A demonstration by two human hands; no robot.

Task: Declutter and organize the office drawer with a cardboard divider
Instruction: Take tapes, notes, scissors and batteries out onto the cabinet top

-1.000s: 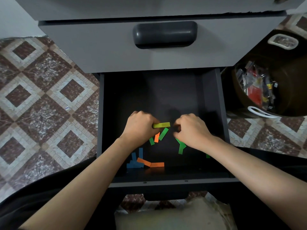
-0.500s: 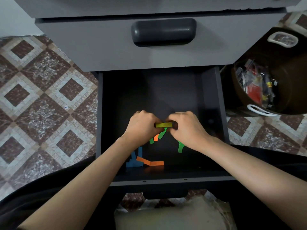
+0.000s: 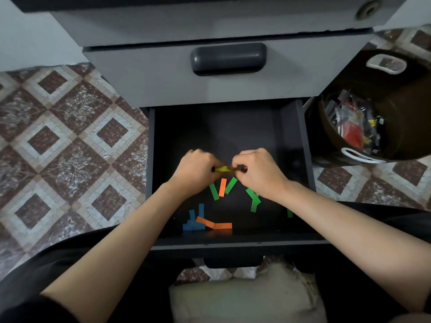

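On my feed the small yellow-green paper strip [image 3: 222,169] runs left-to-right above the open dark drawer [image 3: 296,141] floor, with left hand [image 3: 196,170] and right hand [image 3: 258,170] equally close, seemingly pinching one end each.

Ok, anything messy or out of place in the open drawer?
Yes. Loose paper strips lie scattered at odd angles on the drawer floor: green strips and an orange strip below the hands, blue strips overlapping orange strips near the front. The left hand and right hand pinch a yellow strip between them.
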